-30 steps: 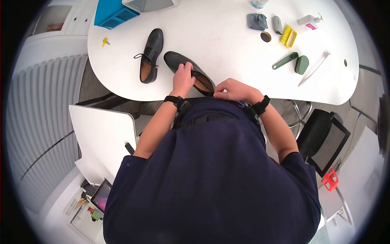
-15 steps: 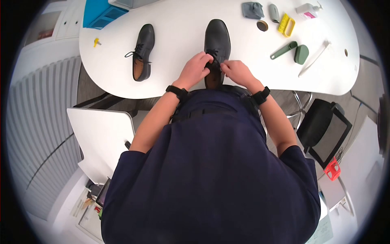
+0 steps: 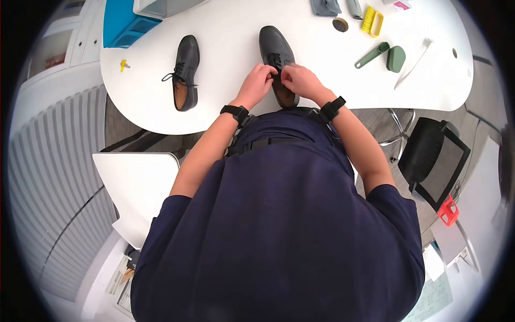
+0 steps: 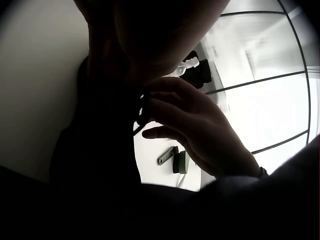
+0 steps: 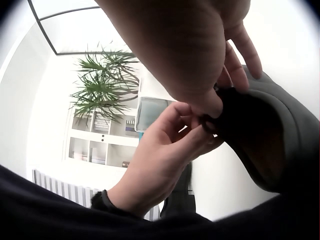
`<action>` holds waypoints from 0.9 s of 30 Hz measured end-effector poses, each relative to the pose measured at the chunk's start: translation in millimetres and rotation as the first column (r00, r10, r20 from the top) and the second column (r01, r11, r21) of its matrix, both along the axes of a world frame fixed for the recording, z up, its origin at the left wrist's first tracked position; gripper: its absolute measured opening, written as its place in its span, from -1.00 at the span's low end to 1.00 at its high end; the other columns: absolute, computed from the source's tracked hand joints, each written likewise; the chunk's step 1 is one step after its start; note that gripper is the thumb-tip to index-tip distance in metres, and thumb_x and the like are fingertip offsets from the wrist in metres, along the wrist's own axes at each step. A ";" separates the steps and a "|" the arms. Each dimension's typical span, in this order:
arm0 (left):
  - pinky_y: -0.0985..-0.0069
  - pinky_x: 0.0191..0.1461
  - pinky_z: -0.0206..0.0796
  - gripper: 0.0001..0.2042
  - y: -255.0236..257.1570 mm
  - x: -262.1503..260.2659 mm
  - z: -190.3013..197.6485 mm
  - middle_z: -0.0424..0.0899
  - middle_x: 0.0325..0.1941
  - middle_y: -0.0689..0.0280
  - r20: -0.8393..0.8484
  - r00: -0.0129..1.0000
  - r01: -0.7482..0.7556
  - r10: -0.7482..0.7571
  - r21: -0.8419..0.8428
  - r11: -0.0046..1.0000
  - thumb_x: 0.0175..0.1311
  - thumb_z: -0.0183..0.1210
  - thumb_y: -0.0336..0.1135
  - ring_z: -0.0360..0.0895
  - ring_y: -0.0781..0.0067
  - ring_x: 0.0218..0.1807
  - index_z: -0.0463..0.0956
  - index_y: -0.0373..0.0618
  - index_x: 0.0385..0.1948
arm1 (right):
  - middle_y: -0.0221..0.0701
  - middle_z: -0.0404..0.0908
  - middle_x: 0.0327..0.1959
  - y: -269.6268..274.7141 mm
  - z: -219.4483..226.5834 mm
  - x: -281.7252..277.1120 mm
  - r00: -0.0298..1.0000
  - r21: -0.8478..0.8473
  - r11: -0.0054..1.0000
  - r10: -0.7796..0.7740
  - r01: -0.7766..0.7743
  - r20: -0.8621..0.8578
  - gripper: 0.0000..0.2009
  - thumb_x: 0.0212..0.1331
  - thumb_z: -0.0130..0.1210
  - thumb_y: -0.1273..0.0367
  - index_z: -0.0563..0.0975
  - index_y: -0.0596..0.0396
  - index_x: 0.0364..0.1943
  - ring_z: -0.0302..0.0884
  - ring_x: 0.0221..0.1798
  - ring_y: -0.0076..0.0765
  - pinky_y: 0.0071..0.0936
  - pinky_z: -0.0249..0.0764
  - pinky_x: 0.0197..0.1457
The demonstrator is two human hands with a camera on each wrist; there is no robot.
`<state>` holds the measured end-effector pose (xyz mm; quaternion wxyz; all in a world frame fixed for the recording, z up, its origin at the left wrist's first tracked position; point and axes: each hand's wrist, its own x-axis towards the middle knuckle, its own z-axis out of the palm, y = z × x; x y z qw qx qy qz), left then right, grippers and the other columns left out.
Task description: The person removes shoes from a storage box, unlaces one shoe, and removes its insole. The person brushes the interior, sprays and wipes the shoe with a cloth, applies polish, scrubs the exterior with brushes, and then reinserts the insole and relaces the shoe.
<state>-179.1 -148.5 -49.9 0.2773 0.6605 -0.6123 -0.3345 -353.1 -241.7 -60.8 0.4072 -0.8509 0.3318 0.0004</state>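
A black lace-up shoe (image 3: 278, 43) lies on the white table close to the person's waist, its toe pointing away. Over its laces, the left hand (image 3: 255, 86) and the right hand (image 3: 306, 83) nearly meet. In the right wrist view the left hand (image 5: 161, 159) pinches a dark lace beside the shoe opening (image 5: 265, 150); the right hand (image 5: 190, 55) has its thumb at the same lace and its fingers over the shoe. A loop of lace (image 4: 143, 111) shows at the right hand's fingertips (image 4: 150, 132) in the dark left wrist view. The other black shoe (image 3: 188, 56), with a tied bow, stands at the left.
At the right of the table (image 3: 230, 32) lie a green-handled brush (image 3: 372, 56), a green block (image 3: 396, 59), a yellow brush (image 3: 372, 22), a white long-handled tool (image 3: 414, 63) and a grey cloth (image 3: 325, 7). Blue (image 3: 126, 27) and white boxes stand at the far left, near a yellow item (image 3: 124, 65).
The shoe at the hands has swung from slanting left to pointing mostly away. Both hands have come together over its laces, the right one moving in from the heel. The head view has shifted slightly.
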 end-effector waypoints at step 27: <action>0.37 -0.21 0.41 -0.92 3.6 -2.9 12.2 0.50 -0.31 0.20 -0.093 0.996 -0.007 0.002 -0.053 0.999 0.13 0.19 -0.53 0.53 0.20 -0.30 0.49 -0.20 -0.36 | -0.31 0.51 -0.33 -12.4 10.5 -0.1 0.967 0.026 0.988 0.144 -0.153 0.209 -0.82 0.04 0.15 0.37 0.50 0.01 -0.25 0.52 -0.27 -0.12 -0.26 0.47 -0.18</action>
